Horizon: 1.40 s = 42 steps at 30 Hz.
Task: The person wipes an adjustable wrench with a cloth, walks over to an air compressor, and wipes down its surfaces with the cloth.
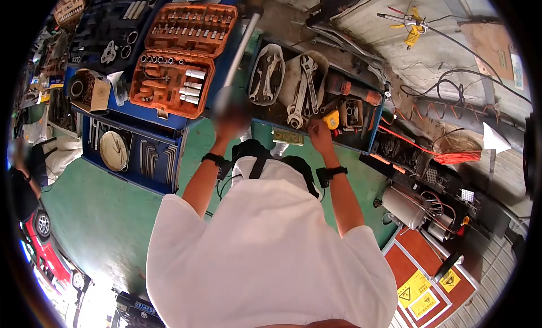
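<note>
My left hand (230,116) is at the lower end of a long metal bar (241,51), beside the orange socket case (172,88). A blur covers its fingers, so its grip is hidden. At the front edge of the tool tray (347,142), my right hand (320,133) has its fingers curled together; what they hold, if anything, is too small to name. Just right of it lies a yellow tape measure (331,119). Large wrenches (305,90) lie above it in a worn container, and more wrenches (267,76) fill a plastic tub at the left.
An open drawer (179,168) with hex keys juts out below the orange case. A power tool (354,90) lies in the tray's right part. An air compressor (403,206) stands at the right. Another person (35,167) is at the far left, near a red car (48,252).
</note>
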Each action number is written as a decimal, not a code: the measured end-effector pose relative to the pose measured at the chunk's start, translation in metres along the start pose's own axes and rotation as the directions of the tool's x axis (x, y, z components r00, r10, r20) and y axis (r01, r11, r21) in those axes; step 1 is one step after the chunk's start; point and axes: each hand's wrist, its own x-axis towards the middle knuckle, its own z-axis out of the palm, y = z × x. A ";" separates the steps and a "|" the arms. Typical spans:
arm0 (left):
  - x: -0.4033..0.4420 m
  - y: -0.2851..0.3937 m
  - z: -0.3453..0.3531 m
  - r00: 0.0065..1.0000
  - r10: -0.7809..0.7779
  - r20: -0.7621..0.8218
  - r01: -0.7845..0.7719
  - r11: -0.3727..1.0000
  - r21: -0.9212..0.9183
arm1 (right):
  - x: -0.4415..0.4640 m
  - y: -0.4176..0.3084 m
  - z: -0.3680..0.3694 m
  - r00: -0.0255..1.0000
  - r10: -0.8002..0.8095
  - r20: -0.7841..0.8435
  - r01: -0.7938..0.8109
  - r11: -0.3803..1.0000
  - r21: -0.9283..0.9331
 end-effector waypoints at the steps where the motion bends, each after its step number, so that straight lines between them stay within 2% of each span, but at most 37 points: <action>1: -0.012 0.021 0.001 0.971 0.111 -0.213 -0.093 0.992 0.090 | 0.014 0.000 0.001 1.000 -0.001 -0.001 0.001 1.000 0.003; 3: -0.016 0.036 0.003 0.887 0.230 -0.401 -0.161 0.967 0.198 | 0.040 0.001 0.003 0.985 -0.092 -0.149 0.080 0.993 -0.085; 6: 0.003 0.028 0.014 0.875 0.247 -0.417 -0.162 0.960 0.228 | 0.073 0.011 0.009 0.979 -0.053 -0.198 0.036 0.995 -0.088; 7: 0.007 0.031 0.017 0.808 0.390 -0.442 -0.190 0.882 0.431 | 0.081 0.013 0.011 0.979 -0.064 -0.193 0.047 0.995 -0.089; 9: 0.011 0.034 0.019 0.726 0.522 -0.448 -0.169 0.766 0.620 | 0.096 0.017 0.012 0.992 0.047 -0.113 -0.058 0.994 -0.096; 11: 0.011 0.017 0.018 0.767 0.600 -0.229 -0.125 0.489 0.863 | 0.109 0.026 0.011 0.997 0.046 -0.064 -0.053 0.993 -0.108; 13: 0.002 0.043 0.015 0.776 0.576 -0.258 -0.090 0.505 0.858 | 0.120 0.031 0.010 0.999 0.046 -0.022 -0.048 0.992 -0.113; 15: -0.010 0.065 0.021 0.783 0.555 -0.281 -0.059 0.516 0.855 | 0.129 0.032 0.008 0.996 0.071 0.062 -0.055 0.971 -0.231; 16: -0.015 0.063 0.030 0.813 0.461 -0.356 0.015 0.595 0.804 | 0.135 0.029 0.004 0.996 0.056 0.065 -0.041 0.975 -0.218; 17: -0.022 0.061 0.038 0.834 0.357 -0.421 0.091 0.664 0.743 | 0.140 0.027 -0.002 0.979 0.100 0.180 -0.046 0.959 -0.279; 18: -0.028 0.048 0.044 0.871 0.324 -0.369 0.097 0.623 0.776 | 0.144 0.025 -0.006 0.947 0.145 0.287 -0.041 0.939 -0.340; 19: -0.034 0.055 0.049 0.866 0.330 -0.375 0.106 0.612 0.784 | 0.150 0.026 -0.008 0.949 0.129 0.289 -0.029 0.944 -0.327; 20: -0.039 0.062 0.056 0.828 0.319 -0.460 0.102 0.722 0.684 | 0.155 0.027 -0.009 0.928 0.151 0.341 -0.043 0.952 -0.303; 22: -0.048 0.061 0.062 0.839 0.407 -0.361 0.088 0.554 0.828 | 0.161 0.034 -0.011 0.907 0.153 0.391 -0.045 0.962 -0.270; 23: -0.052 0.061 0.065 0.839 0.448 -0.309 0.080 0.460 0.884 | 0.159 0.039 -0.012 0.882 0.222 0.416 -0.269 0.961 0.057; 24: -0.055 0.064 0.071 0.820 0.145 -0.553 0.251 0.778 0.576 | 0.155 0.036 -0.017 0.843 0.270 0.465 -0.461 0.808 0.368; 25: -0.058 0.068 0.076 0.740 -0.227 -0.633 0.398 0.907 0.140 | 0.154 0.033 -0.024 0.848 0.258 0.463 -0.451 0.810 0.376; 27: -0.066 0.085 0.088 0.715 -0.216 -0.665 0.441 0.877 0.189 | 0.145 0.029 -0.041 0.842 0.199 0.502 -0.361 0.899 0.249; 28: -0.070 0.098 0.092 0.691 -0.208 -0.692 0.484 0.844 0.230 | 0.139 0.029 -0.047 0.844 0.187 0.503 -0.349 0.904 0.248; 29: -0.073 0.112 0.096 0.681 -0.207 -0.703 0.487 0.845 0.222 | 0.129 0.030 -0.053 0.881 0.133 0.454 -0.247 0.948 0.202; 30: -0.075 0.123 0.098 0.664 -0.264 -0.699 0.455 0.885 0.099 | 0.119 0.031 -0.058 0.912 0.068 0.405 -0.140 0.979 0.151; 31: -0.077 0.134 0.096 0.654 -0.315 -0.688 0.413 0.910 -0.024 | 0.110 0.037 -0.060 0.914 0.051 0.403 -0.123 0.980 0.154; 32: -0.077 0.143 0.087 0.715 -0.465 -0.522 0.478 0.870 -0.121 | 0.098 0.046 -0.062 0.963 0.012 0.268 -0.064 0.980 0.187; 33: -0.079 0.153 0.087 0.715 -0.458 -0.528 0.470 0.874 -0.122 | 0.087 0.055 -0.066 0.992 -0.022 0.125 -0.005 0.977 0.212; 35: -0.078 0.168 0.095 0.718 -0.477 -0.508 0.407 0.879 -0.250 | 0.069 0.066 -0.088 0.993 -0.031 0.110 0.006 0.977 0.214; 36: -0.073 0.164 0.103 0.724 -0.467 -0.507 0.394 0.884 -0.250 | 0.061 0.070 -0.102 0.994 -0.031 0.103 0.008 0.976 0.216; 37: -0.069 0.163 0.112 0.776 -0.400 -0.488 0.138 0.862 -0.488 | 0.053 0.076 -0.112 0.995 -0.036 0.091 0.016 0.977 0.212; 38: -0.067 0.161 0.119 0.794 -0.358 -0.492 -0.002 0.807 -0.590 | 0.045 0.081 -0.122 0.980 -0.194 -0.041 0.199 0.962 0.186; 39: -0.066 0.169 0.124 0.810 -0.316 -0.494 -0.134 0.721 -0.680 | 0.037 0.083 -0.132 0.921 -0.353 -0.164 0.375 0.917 0.136; 40: -0.071 0.209 0.122 0.868 -0.239 -0.435 -0.167 0.684 -0.710 | 0.025 0.071 -0.154 0.939 -0.336 -0.074 0.344 0.923 0.170; 41: -0.078 0.242 0.121 0.914 -0.157 -0.373 -0.191 0.646 -0.739 | 0.020 0.067 -0.167 0.935 -0.347 -0.077 0.356 0.919 0.168; 42: -0.080 0.260 0.121 0.912 -0.154 -0.380 -0.198 0.647 -0.736 | 0.015 0.068 -0.178 0.937 -0.350 -0.001 0.341 0.911 0.231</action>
